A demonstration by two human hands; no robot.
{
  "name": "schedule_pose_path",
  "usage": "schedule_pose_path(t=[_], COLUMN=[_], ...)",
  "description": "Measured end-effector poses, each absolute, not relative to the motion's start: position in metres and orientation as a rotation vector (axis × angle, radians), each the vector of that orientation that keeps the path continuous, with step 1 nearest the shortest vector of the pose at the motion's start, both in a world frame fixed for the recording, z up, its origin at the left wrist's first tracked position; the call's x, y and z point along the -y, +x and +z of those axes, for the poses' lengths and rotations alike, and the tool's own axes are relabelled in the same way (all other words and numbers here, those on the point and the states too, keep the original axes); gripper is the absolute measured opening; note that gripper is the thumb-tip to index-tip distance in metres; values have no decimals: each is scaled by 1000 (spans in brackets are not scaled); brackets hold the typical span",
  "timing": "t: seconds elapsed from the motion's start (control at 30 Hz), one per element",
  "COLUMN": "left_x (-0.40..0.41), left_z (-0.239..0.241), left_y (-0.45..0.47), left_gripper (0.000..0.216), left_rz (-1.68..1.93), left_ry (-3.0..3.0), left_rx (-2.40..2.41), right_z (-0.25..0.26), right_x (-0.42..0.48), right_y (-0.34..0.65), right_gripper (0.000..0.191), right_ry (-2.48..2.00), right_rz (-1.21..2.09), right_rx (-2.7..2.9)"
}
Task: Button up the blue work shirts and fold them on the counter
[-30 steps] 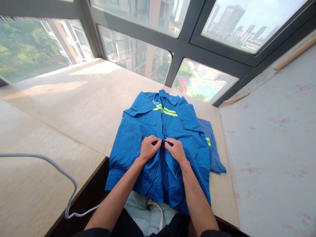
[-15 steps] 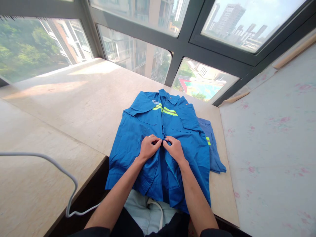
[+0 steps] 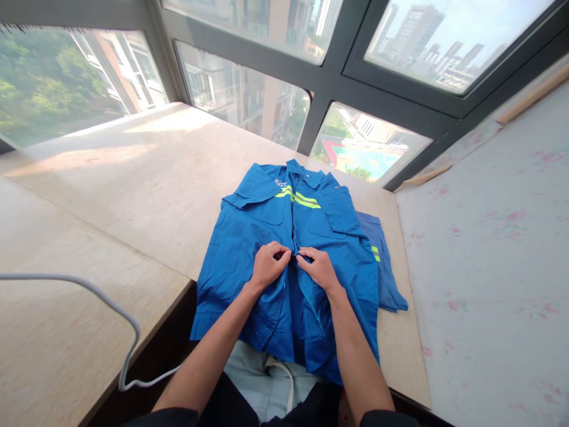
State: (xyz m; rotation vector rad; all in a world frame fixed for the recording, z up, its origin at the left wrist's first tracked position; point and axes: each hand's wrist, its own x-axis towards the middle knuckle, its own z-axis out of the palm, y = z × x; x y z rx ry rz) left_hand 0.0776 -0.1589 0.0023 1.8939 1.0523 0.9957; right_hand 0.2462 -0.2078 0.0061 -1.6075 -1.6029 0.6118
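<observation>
A blue work jacket point(image 3: 240, 261) with yellow-green reflective stripes lies spread front up, collar away from me and sleeves folded in over the chest. Its lower front hangs apart below my hands and drapes over the near edge. My left hand point(image 3: 269, 264) pinches the left front edge at mid-length. Close beside it, my right hand point(image 3: 317, 267) pinches the opposite edge, fingertips a small gap from the left ones. Whatever fastener lies between the fingers is too small to make out.
Under the jacket's right side lies a folded blue garment point(image 3: 386, 273) with a reflective stripe. The pale stone sill point(image 3: 133, 196) stretches left to the windows. A grey cable point(image 3: 89, 284) loops at the left. A floral-papered wall point(image 3: 484, 267) bounds the right.
My right hand has shifted slightly to the right, widening the small gap between the fingertips. The left hand and the jacket stay nearly as they were.
</observation>
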Motion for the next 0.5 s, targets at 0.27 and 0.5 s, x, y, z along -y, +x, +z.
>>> schedule_pose_path(t=[0.27,0.5], left_x=[159,158], left_z=[0,-5], left_y=[77,76], left_gripper=[11,17], left_rz=[937,911], left_ry=[2021,2086], left_rx=[-1039,-952], right_z=[8,7], right_x=[206,207], right_y=[250,252], right_gripper=[14,14], right_ry=[-1394,-1394], right_rz=[552,603], right_rx=[1668,1666])
